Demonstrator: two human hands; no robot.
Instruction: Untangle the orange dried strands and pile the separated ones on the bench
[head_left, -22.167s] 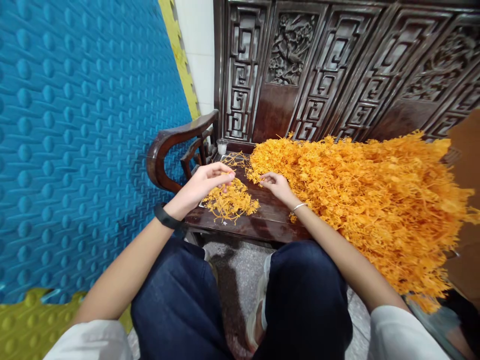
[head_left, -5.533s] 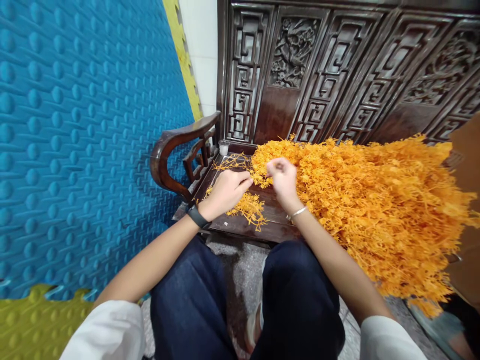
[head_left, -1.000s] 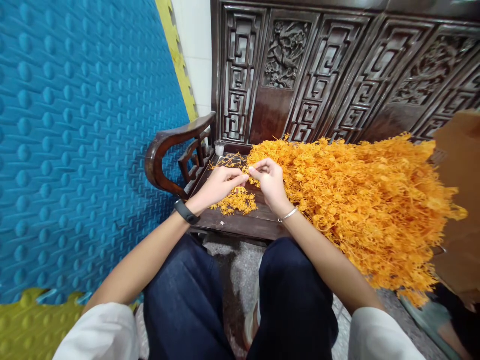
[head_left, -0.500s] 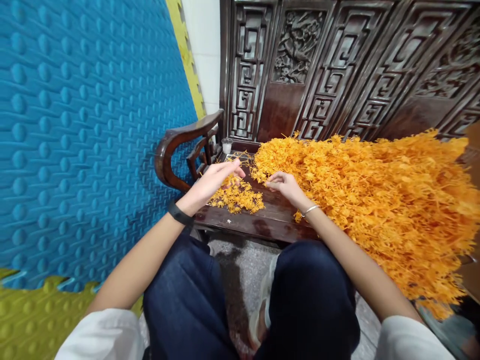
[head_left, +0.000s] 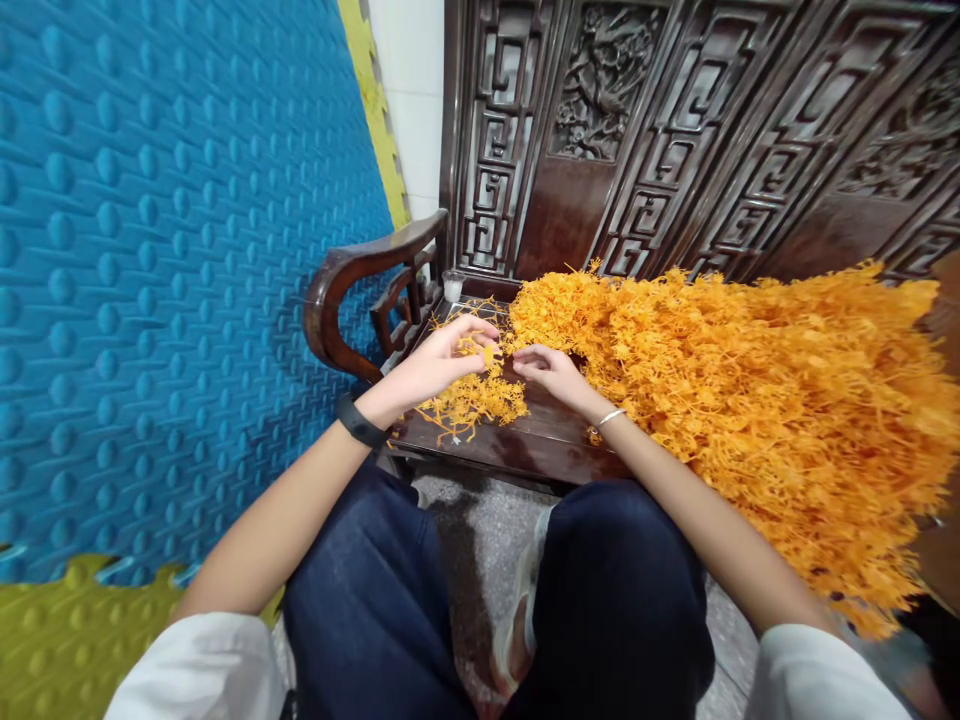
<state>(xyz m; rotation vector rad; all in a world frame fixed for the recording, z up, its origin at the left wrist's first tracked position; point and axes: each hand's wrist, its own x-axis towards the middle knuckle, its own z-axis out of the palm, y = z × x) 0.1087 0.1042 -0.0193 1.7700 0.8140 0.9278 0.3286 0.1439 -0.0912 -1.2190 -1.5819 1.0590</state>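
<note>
The left hand (head_left: 442,362) is curving its thumb and fingers around a small yellow piece (head_left: 489,356), which is showing at the tip of the thumb. The right hand (head_left: 553,376) is facing it, just beside, with its fingers bending close together into a narrow shape; whether it is gripping anything, I cannot tell. Below the left hand, a small heap (head_left: 491,400) of orange sprigs is lying on the dark wooden worktop (head_left: 559,440), with thin stems spreading toward the front edge. A large pile (head_left: 780,400) of the same orange sprigs is filling the right side, and its near end is lying just beyond the right hand. A small cup (head_left: 453,286) is standing in the back corner, near the curved armrest (head_left: 324,300). Behind everything, a carved wooden back (head_left: 566,220) is rising. The left wrist is wearing a black band (head_left: 361,422), while the right is wearing a thin bracelet (head_left: 612,416).
</note>
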